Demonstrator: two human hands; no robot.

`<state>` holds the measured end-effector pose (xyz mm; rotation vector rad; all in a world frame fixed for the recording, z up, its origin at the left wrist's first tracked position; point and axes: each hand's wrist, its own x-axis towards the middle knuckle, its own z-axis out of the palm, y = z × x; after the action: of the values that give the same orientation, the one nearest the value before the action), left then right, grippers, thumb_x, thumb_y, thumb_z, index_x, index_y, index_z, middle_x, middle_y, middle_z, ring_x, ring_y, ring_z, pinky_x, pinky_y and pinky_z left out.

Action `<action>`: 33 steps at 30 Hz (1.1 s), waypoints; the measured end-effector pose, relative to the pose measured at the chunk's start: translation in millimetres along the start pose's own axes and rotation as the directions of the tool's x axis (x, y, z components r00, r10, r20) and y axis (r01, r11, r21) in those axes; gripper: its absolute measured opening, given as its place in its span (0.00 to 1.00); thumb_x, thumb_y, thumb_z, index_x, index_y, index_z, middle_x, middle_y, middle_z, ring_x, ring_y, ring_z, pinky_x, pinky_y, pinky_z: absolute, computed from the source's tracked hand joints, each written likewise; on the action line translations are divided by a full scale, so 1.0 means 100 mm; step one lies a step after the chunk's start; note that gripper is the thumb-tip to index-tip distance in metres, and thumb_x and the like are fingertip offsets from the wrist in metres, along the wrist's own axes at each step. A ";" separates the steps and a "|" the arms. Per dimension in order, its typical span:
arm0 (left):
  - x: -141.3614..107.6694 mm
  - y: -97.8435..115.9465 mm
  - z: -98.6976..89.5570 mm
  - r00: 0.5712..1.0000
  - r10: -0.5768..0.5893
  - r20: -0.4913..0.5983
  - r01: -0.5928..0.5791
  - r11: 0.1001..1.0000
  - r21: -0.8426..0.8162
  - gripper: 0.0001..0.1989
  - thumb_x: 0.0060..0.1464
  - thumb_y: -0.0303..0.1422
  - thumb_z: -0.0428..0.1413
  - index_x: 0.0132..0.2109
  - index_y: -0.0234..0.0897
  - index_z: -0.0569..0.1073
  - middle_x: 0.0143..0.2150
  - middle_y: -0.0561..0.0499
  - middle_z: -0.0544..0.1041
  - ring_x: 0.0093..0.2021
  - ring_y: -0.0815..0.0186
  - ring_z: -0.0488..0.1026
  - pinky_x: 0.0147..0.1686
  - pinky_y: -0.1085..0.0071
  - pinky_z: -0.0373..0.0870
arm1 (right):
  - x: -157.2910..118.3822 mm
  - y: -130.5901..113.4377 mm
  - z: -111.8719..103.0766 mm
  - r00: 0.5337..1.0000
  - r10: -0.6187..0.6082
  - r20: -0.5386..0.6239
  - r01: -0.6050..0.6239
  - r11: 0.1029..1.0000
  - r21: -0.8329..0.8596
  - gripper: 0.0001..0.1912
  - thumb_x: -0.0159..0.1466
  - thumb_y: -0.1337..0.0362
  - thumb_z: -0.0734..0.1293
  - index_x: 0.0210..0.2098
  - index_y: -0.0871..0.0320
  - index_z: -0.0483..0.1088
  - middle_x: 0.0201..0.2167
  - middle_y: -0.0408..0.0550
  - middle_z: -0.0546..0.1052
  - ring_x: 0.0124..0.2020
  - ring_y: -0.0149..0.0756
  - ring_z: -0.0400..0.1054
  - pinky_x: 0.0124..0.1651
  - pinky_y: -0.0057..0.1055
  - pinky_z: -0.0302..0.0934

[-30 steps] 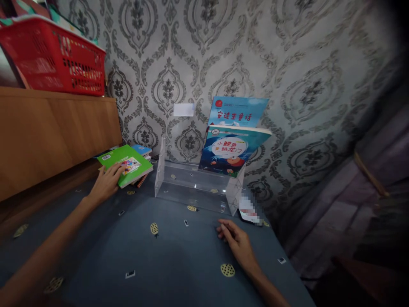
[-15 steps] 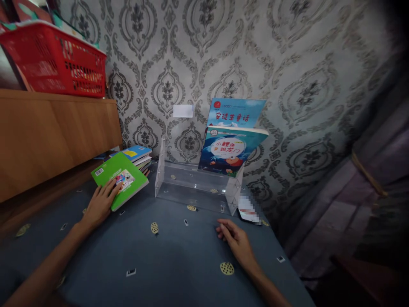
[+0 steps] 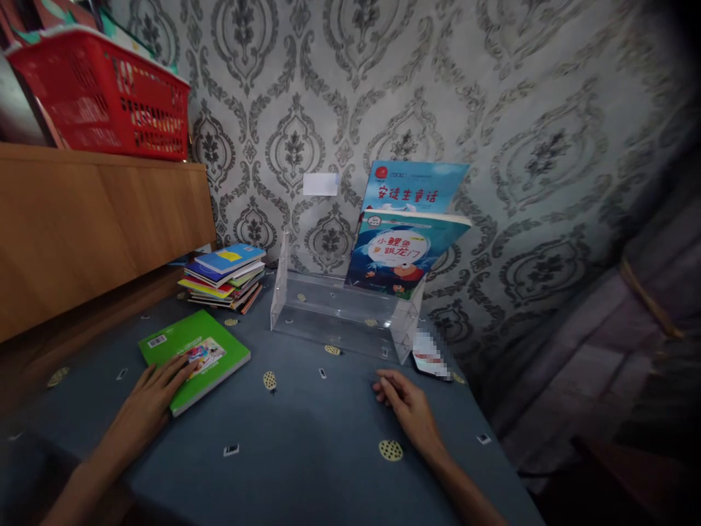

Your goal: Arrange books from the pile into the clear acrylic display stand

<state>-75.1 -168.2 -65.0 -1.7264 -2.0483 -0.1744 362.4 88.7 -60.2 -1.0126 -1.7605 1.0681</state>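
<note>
Head view: the green softcover book (image 3: 211,354) now lies near left on dark-blue patterned cloth (image 3: 296,453), drawn off the far-left stack of multicoloured books (image 3: 224,276), so singled out. The left hand (image 3: 150,398) lies flat upon it; the right hand (image 3: 408,405), half-open, empty, rests near the clear acrylic rack (image 3: 334,307).

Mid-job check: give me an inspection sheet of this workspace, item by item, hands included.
Surface: dark blue cloth with yellow and white prints.
Job's things: green book, barcode side up, nearer than the book stack; two blue books leaning in the clear rack.
Clutter: phone-like device, partly pixelated, by the rack's right end.
Hands: left hand on the green book; right hand loosely curled, nothing seen in it.
Cables: nothing seen clearly; right side is dark.
Surroundings: red basket on a wooden cabinet, left; patterned wallpaper behind.
</note>
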 end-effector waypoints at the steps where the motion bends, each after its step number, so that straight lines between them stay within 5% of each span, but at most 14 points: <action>1: -0.03 0.02 -0.01 1.000 -0.005 0.020 0.005 1.000 -0.005 0.41 0.45 0.18 0.45 0.67 0.45 0.66 0.68 0.46 0.67 0.66 0.54 0.67 0.61 0.52 0.66 | 0.00 0.00 0.00 1.000 -0.003 -0.001 0.003 1.000 -0.005 0.32 0.56 0.35 0.66 0.39 0.59 0.75 0.27 0.51 0.79 0.26 0.40 0.73 0.31 0.36 0.67; 9: -0.07 0.24 -0.05 0.999 0.051 -0.009 -0.052 0.995 -0.089 0.33 0.50 0.23 0.49 0.63 0.47 0.71 0.65 0.48 0.72 0.60 0.54 0.72 0.59 0.54 0.68 | -0.01 0.01 0.00 1.000 -0.011 0.020 0.012 0.999 -0.043 0.30 0.59 0.37 0.64 0.41 0.59 0.74 0.28 0.52 0.79 0.27 0.40 0.73 0.32 0.37 0.69; 15: -0.06 0.76 -0.14 0.975 0.189 -0.115 -0.205 0.967 -0.151 0.32 0.49 0.23 0.53 0.62 0.46 0.69 0.60 0.47 0.76 0.59 0.55 0.73 0.59 0.58 0.70 | -0.10 -0.06 0.00 0.985 -0.111 0.133 0.141 0.961 -0.239 0.21 0.67 0.48 0.59 0.45 0.56 0.75 0.34 0.52 0.81 0.35 0.43 0.76 0.40 0.39 0.70; 19: 0.03 1.21 -0.31 0.964 0.248 -0.099 -0.263 0.945 -0.195 0.34 0.48 0.22 0.57 0.63 0.45 0.68 0.59 0.48 0.77 0.59 0.54 0.74 0.55 0.59 0.74 | -0.22 -0.13 0.06 0.933 -0.203 0.295 0.304 0.887 -0.348 0.20 0.69 0.52 0.60 0.53 0.54 0.74 0.48 0.54 0.79 0.48 0.45 0.75 0.53 0.43 0.69; 26: 0.21 1.78 -0.59 0.958 0.285 -0.008 -0.275 0.914 -0.298 0.29 0.51 0.24 0.60 0.60 0.46 0.70 0.57 0.48 0.79 0.55 0.54 0.77 0.47 0.61 0.79 | -0.37 -0.19 0.23 0.792 -0.233 0.564 0.464 0.830 -0.309 0.35 0.62 0.51 0.72 0.66 0.48 0.62 0.69 0.55 0.61 0.69 0.50 0.55 0.69 0.52 0.52; 29: 0.27 1.89 -0.72 0.941 0.318 -0.112 -0.336 0.854 -0.396 0.22 0.56 0.28 0.59 0.57 0.46 0.72 0.54 0.47 0.81 0.52 0.55 0.79 0.43 0.64 0.80 | -0.37 -0.18 0.25 0.795 -0.311 0.520 0.470 0.859 -0.204 0.25 0.65 0.55 0.70 0.61 0.51 0.69 0.65 0.56 0.67 0.66 0.47 0.60 0.67 0.51 0.55; 33: 0.39 1.93 -0.96 0.930 0.280 -0.236 -0.366 0.743 -0.561 0.12 0.64 0.34 0.53 0.53 0.44 0.74 0.47 0.48 0.83 0.43 0.61 0.82 0.40 0.69 0.78 | -0.34 -0.18 0.25 0.827 -0.379 0.416 0.406 0.913 0.026 0.17 0.64 0.55 0.70 0.50 0.54 0.76 0.48 0.54 0.80 0.50 0.43 0.73 0.55 0.43 0.67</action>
<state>129.9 -128.9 0.0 -2.3351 -1.6420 -0.8864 347.2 45.2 -59.5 -0.4312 -2.2369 1.0078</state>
